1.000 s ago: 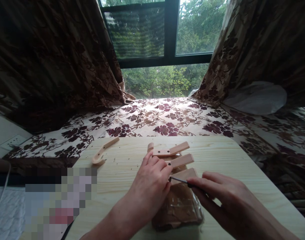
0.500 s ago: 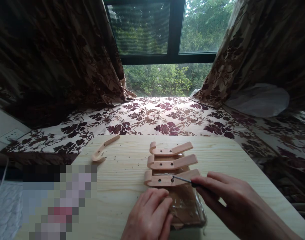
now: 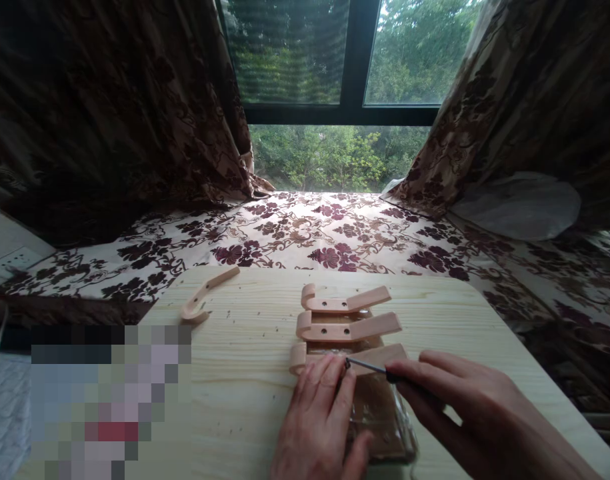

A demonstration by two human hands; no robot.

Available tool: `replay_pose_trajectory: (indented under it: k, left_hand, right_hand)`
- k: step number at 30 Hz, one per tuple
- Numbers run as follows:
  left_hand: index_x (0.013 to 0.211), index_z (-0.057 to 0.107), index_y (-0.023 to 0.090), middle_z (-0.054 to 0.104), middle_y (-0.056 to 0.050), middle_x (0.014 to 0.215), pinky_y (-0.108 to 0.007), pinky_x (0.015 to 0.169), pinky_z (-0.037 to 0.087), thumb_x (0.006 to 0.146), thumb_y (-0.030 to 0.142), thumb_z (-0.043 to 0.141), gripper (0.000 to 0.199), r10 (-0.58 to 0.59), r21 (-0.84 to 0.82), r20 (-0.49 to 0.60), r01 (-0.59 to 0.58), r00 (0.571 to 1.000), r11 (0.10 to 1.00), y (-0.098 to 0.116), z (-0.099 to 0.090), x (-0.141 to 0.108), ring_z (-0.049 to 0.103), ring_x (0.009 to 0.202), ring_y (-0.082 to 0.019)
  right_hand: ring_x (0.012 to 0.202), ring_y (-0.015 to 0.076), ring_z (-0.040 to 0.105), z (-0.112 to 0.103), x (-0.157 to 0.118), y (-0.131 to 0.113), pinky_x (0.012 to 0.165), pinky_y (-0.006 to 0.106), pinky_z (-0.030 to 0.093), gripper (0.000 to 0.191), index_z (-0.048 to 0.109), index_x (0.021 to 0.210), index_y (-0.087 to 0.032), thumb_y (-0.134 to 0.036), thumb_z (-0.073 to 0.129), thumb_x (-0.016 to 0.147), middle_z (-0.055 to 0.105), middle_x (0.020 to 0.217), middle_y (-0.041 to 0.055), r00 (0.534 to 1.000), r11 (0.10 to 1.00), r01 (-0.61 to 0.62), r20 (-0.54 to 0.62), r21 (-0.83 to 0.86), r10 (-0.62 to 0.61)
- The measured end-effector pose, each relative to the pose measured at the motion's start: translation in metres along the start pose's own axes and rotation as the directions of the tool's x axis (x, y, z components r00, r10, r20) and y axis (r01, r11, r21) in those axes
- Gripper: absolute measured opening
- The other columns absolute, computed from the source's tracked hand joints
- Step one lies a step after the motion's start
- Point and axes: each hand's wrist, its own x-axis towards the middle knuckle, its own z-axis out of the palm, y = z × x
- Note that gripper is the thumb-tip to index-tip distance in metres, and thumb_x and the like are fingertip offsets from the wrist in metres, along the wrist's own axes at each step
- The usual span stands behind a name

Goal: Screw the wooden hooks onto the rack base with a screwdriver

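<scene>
At grained counter (image 3: 235,413) by window (image 3: 295,60), gripping screwdriver (image 3: 367,366) in right hand (image 3: 452,393), resting left hand (image 3: 315,417) flat on curved wooden hook (image 3: 383,359).

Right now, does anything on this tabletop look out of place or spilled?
Small dark specks lie scattered on the pale tabletop, like stray debris. One wooden hook also sits apart on the left, away from the three lined-up hooks.

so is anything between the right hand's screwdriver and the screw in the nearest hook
Nothing visible: the screwdriver appears to reach the screw. The left hand covers part of the hook, its fingers beside the screw, not across the screwdriver.
</scene>
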Motion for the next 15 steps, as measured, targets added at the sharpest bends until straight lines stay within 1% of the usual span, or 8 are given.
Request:
replay_pose_trajectory:
  k: [2, 4, 7, 9, 12, 15]
  left_hand:
    - [0.122, 0.05, 0.005, 0.057, -0.016, 0.124, -0.041, 0.087, 0.052, 0.088, 0.03, 0.042, 0.043, 0.004, 0.052, -0.002, -0.004, 1.0, 0.999, 0.001, 0.001, 0.001, 0.051, 0.117, -0.028]
    - [0.12, 0.053, 0.006, 0.059, -0.014, 0.122, -0.039, 0.087, 0.051, 0.091, 0.032, 0.038, 0.042, 0.003, 0.079, -0.014, -0.002, 1.0, 0.997, 0.001, 0.003, 0.001, 0.053, 0.115, -0.026]
    - [0.118, 0.056, 0.01, 0.061, -0.008, 0.121, -0.034, 0.09, 0.048, 0.094, 0.04, 0.036, 0.044, -0.023, 0.063, -0.041, 0.026, 0.999, 0.998, -0.002, 0.006, 0.0, 0.054, 0.114, -0.022]
    - [0.118, 0.057, 0.013, 0.062, -0.005, 0.12, -0.031, 0.091, 0.046, 0.094, 0.045, 0.036, 0.045, -0.027, 0.05, -0.057, 0.03, 0.998, 0.998, -0.006, 0.008, -0.002, 0.054, 0.113, -0.02]
    - [0.117, 0.058, 0.015, 0.063, -0.003, 0.117, -0.029, 0.092, 0.043, 0.094, 0.048, 0.037, 0.045, -0.005, 0.058, -0.077, 0.009, 0.997, 0.998, -0.01, 0.013, -0.004, 0.054, 0.111, -0.018]
    - [0.116, 0.059, 0.016, 0.064, -0.003, 0.115, -0.027, 0.1, 0.037, 0.093, 0.05, 0.038, 0.046, 0.039, 0.065, -0.093, -0.033, 0.995, 0.997, -0.014, 0.018, -0.006, 0.052, 0.112, -0.017]
  right_hand:
    - [0.054, 0.0104, 0.059, -0.001, 0.002, -0.001, 0.052, 0.018, 0.048, 0.016, 0.063, 0.09, -0.022, -0.024, 0.047, 0.091, 0.061, 0.066, 0.0003, 1.0, 1.0, 0.006, -0.003, 0.002, -0.006]
    - [0.056, 0.0105, 0.06, -0.001, 0.003, -0.002, 0.053, 0.017, 0.049, 0.015, 0.062, 0.093, -0.022, -0.022, 0.047, 0.091, 0.062, 0.068, 0.0, 1.0, 1.0, 0.013, -0.003, 0.012, -0.013]
    - [0.059, 0.0106, 0.063, 0.0, 0.003, 0.002, 0.056, 0.017, 0.051, 0.016, 0.061, 0.099, -0.023, -0.02, 0.049, 0.089, 0.066, 0.072, -0.0001, 1.0, 0.999, 0.025, 0.017, 0.039, -0.025]
    - [0.065, 0.0118, 0.066, 0.0, 0.002, 0.007, 0.06, 0.016, 0.053, 0.019, 0.062, 0.104, -0.022, -0.02, 0.051, 0.089, 0.07, 0.078, 0.0011, 0.999, 0.998, 0.032, -0.011, 0.051, -0.031]
    - [0.079, 0.0165, 0.07, 0.001, 0.003, 0.016, 0.07, 0.018, 0.055, 0.025, 0.063, 0.11, -0.021, -0.024, 0.054, 0.087, 0.073, 0.094, 0.0046, 0.996, 0.998, -0.015, -0.091, 0.054, 0.02]
    - [0.086, 0.0191, 0.069, 0.003, 0.004, 0.023, 0.073, 0.02, 0.055, 0.026, 0.066, 0.11, -0.021, -0.028, 0.054, 0.087, 0.072, 0.1, 0.0052, 0.989, 0.993, -0.096, -0.106, 0.066, 0.102]
